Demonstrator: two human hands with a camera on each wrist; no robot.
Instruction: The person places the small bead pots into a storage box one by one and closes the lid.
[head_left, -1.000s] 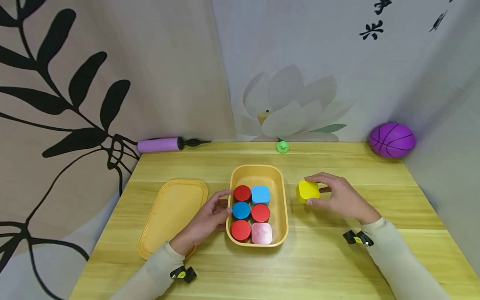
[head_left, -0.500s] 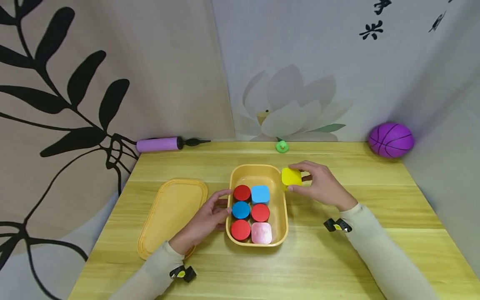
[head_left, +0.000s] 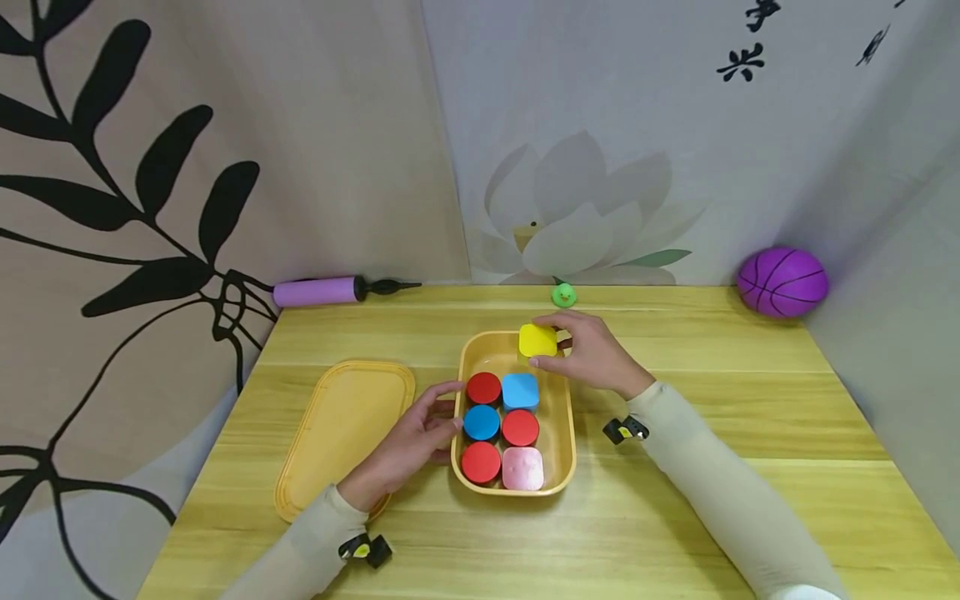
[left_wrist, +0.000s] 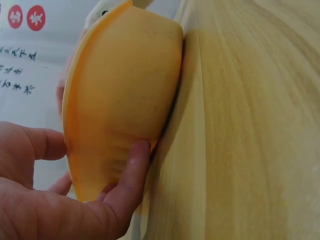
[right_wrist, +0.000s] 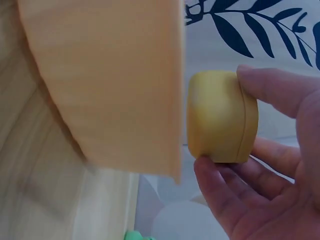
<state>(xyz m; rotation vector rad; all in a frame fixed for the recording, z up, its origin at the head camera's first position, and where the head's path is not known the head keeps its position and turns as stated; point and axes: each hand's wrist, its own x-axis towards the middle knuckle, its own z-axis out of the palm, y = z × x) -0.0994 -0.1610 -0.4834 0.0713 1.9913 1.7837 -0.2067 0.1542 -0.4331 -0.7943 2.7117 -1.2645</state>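
Note:
My right hand pinches a yellow rounded-square block between thumb and fingers, over the far right part of an orange-yellow plastic box. A seam runs round the block in the right wrist view, where it stands just beyond the box's rim. Fingers of my left hand touch the box's left side from outside, one at the rim and one low on the wall in the left wrist view. Inside stand red round pieces, a blue round one, a light blue square one and a pink square one.
Left of the box lies a flat orange-yellow lid, partly under my left forearm. Along the back edge are a purple hand pump, a small green duck head and a purple ball. Curtains hang behind the wooden table.
My right hand has carried the yellow block leftward and away from me, from right of the box to over its far right corner. The left hand has stayed at the box's side.

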